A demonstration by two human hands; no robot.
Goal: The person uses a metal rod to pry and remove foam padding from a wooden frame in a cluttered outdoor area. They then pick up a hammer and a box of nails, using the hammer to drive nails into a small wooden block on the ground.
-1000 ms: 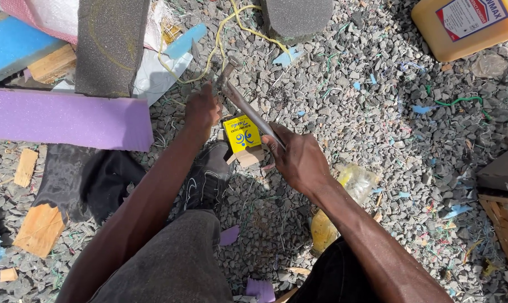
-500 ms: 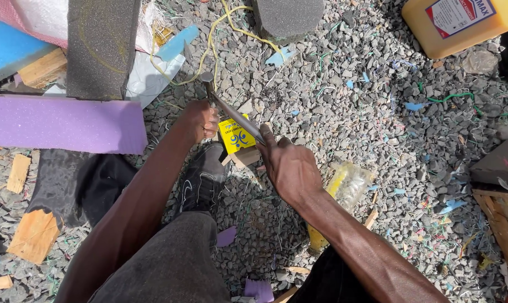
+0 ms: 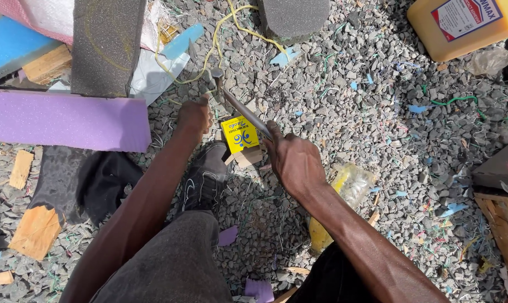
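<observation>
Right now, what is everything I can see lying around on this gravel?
hammer: one, metal, held in the right hand, head up by the left hand
small box: one, yellow, centre, by the shoe
purple foam slab: one, left
grey foam blocks: two, top left and top middle
blue foam: one, top left corner
wood offcuts: several, tan, left side
jerrycan: one, yellow, top right
plastic bottle: one, clear and yellow, under the right forearm
yellow cord: one, top middle
gravel: grey, all over
shoe: one, black, centre
left hand: resting on the gravel
right hand: gripping the hammer handle
</observation>
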